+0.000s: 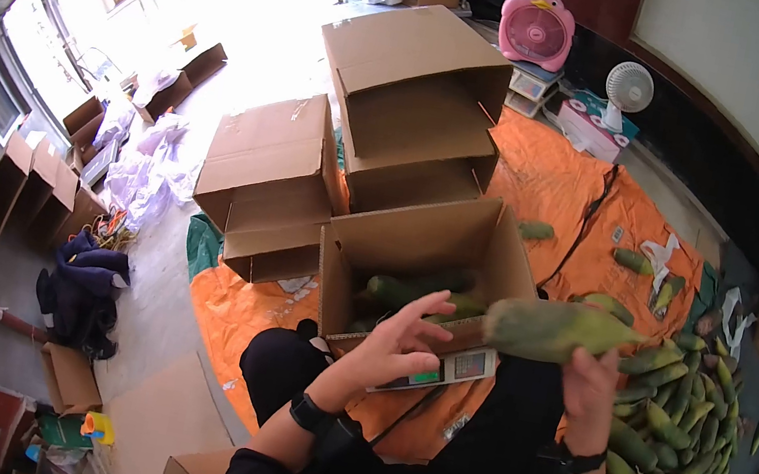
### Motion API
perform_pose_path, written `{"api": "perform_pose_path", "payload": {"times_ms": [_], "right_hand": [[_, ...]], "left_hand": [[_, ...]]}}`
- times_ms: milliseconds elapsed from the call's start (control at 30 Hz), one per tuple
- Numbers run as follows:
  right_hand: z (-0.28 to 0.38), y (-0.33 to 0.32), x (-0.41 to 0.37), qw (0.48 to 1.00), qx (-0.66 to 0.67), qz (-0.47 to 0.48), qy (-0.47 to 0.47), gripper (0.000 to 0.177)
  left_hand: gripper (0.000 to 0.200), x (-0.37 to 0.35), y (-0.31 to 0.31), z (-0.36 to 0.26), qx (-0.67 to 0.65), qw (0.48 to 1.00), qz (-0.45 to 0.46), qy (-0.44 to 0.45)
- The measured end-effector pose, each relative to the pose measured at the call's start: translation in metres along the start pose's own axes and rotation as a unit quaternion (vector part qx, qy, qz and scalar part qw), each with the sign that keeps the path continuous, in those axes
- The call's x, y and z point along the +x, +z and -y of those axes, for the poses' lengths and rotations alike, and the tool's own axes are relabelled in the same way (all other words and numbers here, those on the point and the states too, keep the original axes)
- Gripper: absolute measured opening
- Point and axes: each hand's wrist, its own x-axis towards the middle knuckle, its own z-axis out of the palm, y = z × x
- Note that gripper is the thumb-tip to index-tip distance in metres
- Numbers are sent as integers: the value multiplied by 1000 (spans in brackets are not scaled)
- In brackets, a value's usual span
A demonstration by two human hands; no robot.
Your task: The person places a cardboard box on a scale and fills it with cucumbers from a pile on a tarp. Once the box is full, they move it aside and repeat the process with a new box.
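Observation:
My right hand [591, 384] grips a large green radish [558, 331] by its pale tapered end, holding it in the air at the right front of an open cardboard box [430, 238]. Several green radishes [410, 291] lie inside that box. My left hand [401, 343] is over the box's near edge, fingers spread, with nothing in it. Just under it is a digital scale [454, 368] with a green display and a keypad, at the foot of the box. To my right a big heap of green radishes [670, 431] lies on the floor.
Two more cardboard boxes [422, 52] [263, 150] lie on their sides beyond the open one. An orange tarp [552, 181] covers the floor, with a few loose radishes. A pink fan [536, 29] and a white fan [628, 88] stand at the back. Plastic bags [152, 172] lie left.

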Motion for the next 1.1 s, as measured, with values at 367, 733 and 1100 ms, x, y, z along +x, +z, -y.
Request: {"api": "perform_pose_path", "payload": {"times_ms": [367, 733, 1100], "right_hand": [[-69, 49, 4, 980, -154, 104, 76, 56], [-15, -77, -28, 951, -264, -159, 31, 21], [-122, -233, -134, 717, -626, -179, 250, 22]], "left_hand": [[69, -4, -23, -17, 181, 977, -103, -35], [59, 25, -49, 7, 523, 811, -222, -141], [35, 23, -73, 50, 430, 867, -180, -175]]}}
